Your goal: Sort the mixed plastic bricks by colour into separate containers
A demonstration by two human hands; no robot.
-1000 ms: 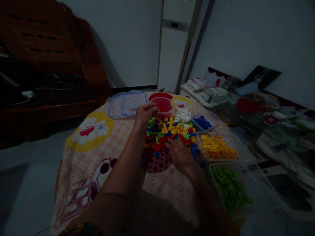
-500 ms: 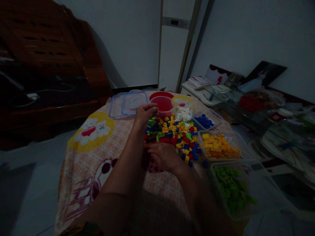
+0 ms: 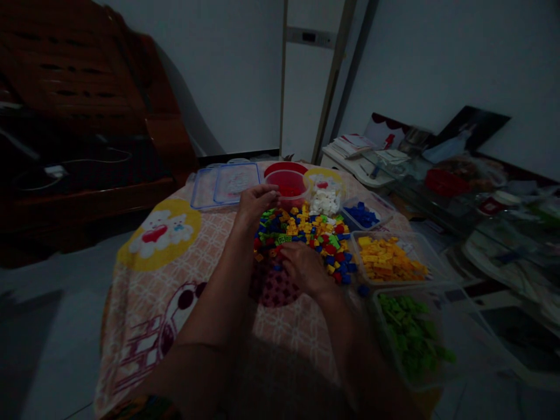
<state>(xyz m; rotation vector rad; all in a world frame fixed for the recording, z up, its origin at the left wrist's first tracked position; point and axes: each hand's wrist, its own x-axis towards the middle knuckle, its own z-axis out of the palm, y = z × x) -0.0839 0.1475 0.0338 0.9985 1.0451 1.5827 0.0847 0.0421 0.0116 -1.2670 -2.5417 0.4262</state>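
Note:
A pile of mixed building bricks (image 3: 306,224) in yellow, red, blue and green lies on the patterned tablecloth. My right hand (image 3: 304,265) is at the near edge of the pile, fingers closed on a red building brick (image 3: 279,251) that partly shows at the fingertips. My left hand (image 3: 257,204) hovers over the pile's left side, beside a clear round tub (image 3: 286,201) with red bricks inside. Its fingers are bent and pressed together; whether anything is between them is hidden in the dim light.
On the right stand clear boxes of blue bricks (image 3: 362,216), yellow bricks (image 3: 389,259) and green bricks (image 3: 411,335). White bricks (image 3: 325,202) are heaped behind the pile. Blue-rimmed lids (image 3: 205,189) lie at back left. A cluttered glass side table (image 3: 441,198) stands beyond.
My right hand has moved slightly up and right over the pile, uncovering cloth and bricks near its edge. The long red piece above it no longer shows. My left hand has barely moved.

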